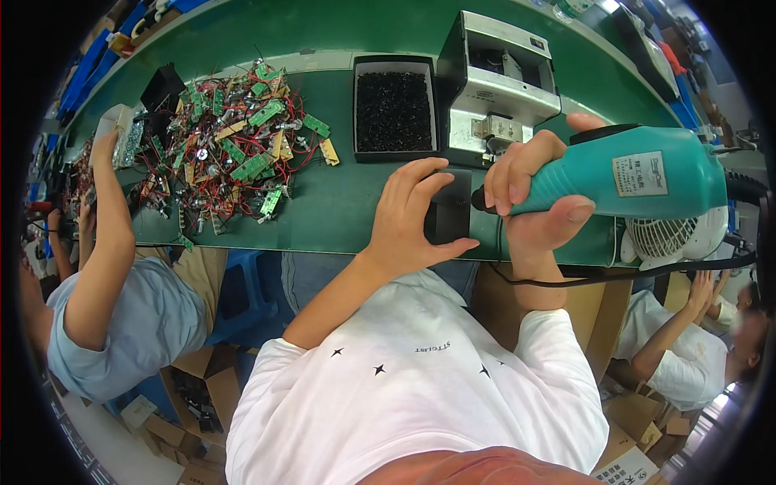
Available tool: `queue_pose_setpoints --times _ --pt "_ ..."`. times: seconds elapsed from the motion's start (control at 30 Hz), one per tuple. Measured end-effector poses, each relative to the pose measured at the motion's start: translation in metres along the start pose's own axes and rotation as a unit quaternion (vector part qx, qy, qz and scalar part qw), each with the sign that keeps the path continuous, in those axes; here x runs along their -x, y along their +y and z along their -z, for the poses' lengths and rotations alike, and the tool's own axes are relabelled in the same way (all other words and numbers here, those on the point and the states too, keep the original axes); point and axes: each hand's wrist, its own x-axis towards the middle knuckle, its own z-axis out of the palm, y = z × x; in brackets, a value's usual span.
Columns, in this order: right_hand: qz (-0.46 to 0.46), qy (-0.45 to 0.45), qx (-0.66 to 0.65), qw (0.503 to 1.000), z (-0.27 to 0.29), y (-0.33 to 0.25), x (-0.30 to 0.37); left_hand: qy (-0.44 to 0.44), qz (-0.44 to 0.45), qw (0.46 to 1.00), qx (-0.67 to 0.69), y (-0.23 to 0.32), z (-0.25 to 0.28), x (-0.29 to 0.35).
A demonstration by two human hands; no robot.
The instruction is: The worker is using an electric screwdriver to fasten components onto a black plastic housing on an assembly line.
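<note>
A small black plastic case (449, 212) lies near the table's front edge. My left hand (404, 214) grips it from the left, fingers at its far side and thumb along its near side. In my right hand (533, 194) is a teal electric screwdriver (594, 174), held sideways with its black nose pointing left at the case's right edge. Whether the tip touches the case cannot be made out. Beyond my left hand stands an open box (394, 113) full of small black pieces. A silver and black screw feeder machine (497, 89) sits just right of that box.
A heap of green circuit boards with red wires (242, 145) covers the table (331, 202) at left, where a co-worker's arm (113, 194) reaches in. A white fan (667, 238) and a black cable (630, 273) are at right. Cardboard boxes (202, 384) stand below.
</note>
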Motion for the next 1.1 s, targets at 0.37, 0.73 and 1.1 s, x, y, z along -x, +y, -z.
queue_pose_setpoints --times 0.37,0.73,1.1 --pt "-0.031 -0.012 -0.016 0.999 0.001 0.011 0.001 -0.04 0.034 0.999 0.013 -0.001 -0.003 0.007" --pt "0.07 -0.01 -0.104 0.992 0.032 -0.005 -0.004 -0.066 0.052 0.996 -0.022 -0.006 0.003 0.015" --pt "0.224 0.246 0.27 0.904 0.167 0.008 -0.011 0.075 0.118 0.988 0.06 -0.015 0.074 -0.072"
